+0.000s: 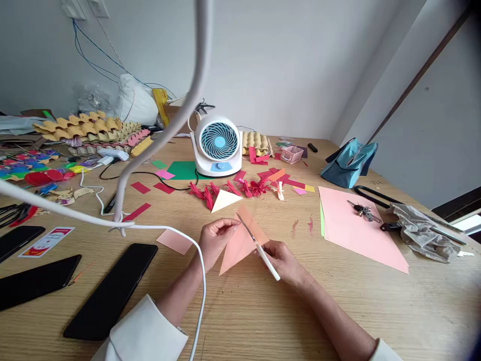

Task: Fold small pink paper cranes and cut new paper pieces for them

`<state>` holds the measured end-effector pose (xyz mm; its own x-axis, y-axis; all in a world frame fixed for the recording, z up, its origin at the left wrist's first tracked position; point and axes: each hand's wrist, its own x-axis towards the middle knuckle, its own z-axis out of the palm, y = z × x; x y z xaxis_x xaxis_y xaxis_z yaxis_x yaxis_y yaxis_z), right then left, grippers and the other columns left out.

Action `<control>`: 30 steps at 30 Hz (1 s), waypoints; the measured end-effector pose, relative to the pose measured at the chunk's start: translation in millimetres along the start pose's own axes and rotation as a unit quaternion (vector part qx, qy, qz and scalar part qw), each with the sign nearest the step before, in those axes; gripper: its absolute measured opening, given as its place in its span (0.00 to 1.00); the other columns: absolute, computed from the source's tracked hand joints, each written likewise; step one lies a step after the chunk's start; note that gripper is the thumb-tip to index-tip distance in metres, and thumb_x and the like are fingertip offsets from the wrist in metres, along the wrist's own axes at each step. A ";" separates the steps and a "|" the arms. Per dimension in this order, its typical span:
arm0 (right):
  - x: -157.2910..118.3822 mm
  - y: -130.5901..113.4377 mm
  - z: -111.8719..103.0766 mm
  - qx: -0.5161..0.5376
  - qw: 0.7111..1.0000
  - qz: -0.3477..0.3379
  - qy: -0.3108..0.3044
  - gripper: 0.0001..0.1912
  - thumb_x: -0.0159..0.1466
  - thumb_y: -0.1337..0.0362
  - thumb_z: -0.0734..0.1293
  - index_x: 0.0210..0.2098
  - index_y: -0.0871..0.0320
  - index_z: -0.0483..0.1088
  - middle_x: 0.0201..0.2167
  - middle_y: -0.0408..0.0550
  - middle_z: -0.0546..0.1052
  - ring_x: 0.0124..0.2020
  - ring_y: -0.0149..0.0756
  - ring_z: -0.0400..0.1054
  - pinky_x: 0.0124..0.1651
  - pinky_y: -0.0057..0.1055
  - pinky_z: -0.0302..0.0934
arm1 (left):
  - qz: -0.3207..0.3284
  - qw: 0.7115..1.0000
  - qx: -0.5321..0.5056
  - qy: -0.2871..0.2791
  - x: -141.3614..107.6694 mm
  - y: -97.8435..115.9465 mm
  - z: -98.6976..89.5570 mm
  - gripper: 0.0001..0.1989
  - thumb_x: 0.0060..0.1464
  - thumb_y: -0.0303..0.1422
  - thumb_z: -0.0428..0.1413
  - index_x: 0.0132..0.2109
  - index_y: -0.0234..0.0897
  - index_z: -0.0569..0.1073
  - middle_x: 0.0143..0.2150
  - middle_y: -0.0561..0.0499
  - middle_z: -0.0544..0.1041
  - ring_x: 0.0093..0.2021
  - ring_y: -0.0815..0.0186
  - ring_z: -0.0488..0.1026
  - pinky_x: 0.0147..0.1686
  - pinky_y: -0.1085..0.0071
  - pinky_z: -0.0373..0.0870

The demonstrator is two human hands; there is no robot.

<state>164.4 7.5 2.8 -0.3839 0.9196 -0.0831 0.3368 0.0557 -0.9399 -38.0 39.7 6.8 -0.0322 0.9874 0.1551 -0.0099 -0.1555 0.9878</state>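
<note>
Near the middle of the table, my left hand (pixel 215 240) pinches the upper left edge of a piece of salmon-pink paper (pixel 235 248) between thumb and fingers. My right hand (pixel 283 260) is closed around white-handled scissors (pixel 267 260), seen nearly edge-on. Their slim metal blades lie slantwise across the paper, pointing up and left toward my left fingertips. A cream paper triangle (pixel 225 200) lies just beyond the paper. Behind it runs a row of twisted red paper pieces (pixel 259 187). A small pink paper rectangle (pixel 175 241) rests left of my left hand.
A white fan (pixel 219 143) stands at the back. Pink sheets (pixel 353 220) with keys (pixel 364 211) and a blue bag (pixel 347 163) are on the right. Dark phones (pixel 112 291) lie front left. A white cable (pixel 201 281) hangs across my left forearm.
</note>
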 end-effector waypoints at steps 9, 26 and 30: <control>1.3 0.7 0.1 -0.029 0.999 -0.015 -0.001 0.19 0.64 0.51 0.62 0.24 0.57 0.59 0.22 0.38 0.57 0.25 0.27 0.49 0.27 0.28 0.44 | 0.028 1.000 0.010 -0.004 2.1 -5.3 -1.7 0.08 0.49 0.36 0.61 0.35 0.36 0.80 0.37 0.49 0.82 0.38 0.63 0.76 0.41 0.70 0.71; -0.8 -4.6 0.7 -0.021 0.999 -0.016 -0.019 0.18 0.64 0.51 0.62 0.26 0.58 0.61 0.23 0.38 0.56 0.25 0.27 0.48 0.27 0.27 0.43 | 0.016 1.000 0.011 -0.015 -0.5 1.3 0.9 0.07 0.48 0.35 0.62 0.32 0.35 0.79 0.35 0.48 0.82 0.39 0.62 0.78 0.42 0.69 0.72; -1.3 -6.4 0.4 -0.026 0.999 -0.012 -0.018 0.19 0.64 0.49 0.62 0.26 0.58 0.60 0.23 0.39 0.57 0.26 0.28 0.49 0.28 0.27 0.44 | 0.018 1.000 0.017 -0.018 -0.9 0.5 0.8 0.07 0.48 0.35 0.62 0.33 0.36 0.79 0.35 0.48 0.82 0.39 0.62 0.78 0.42 0.69 0.72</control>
<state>162.4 5.8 8.8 -0.4227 0.9032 -0.0740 0.3706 0.0978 -0.9236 -37.2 38.8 7.1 0.0031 0.9818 0.1897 0.0255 -0.1897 0.9815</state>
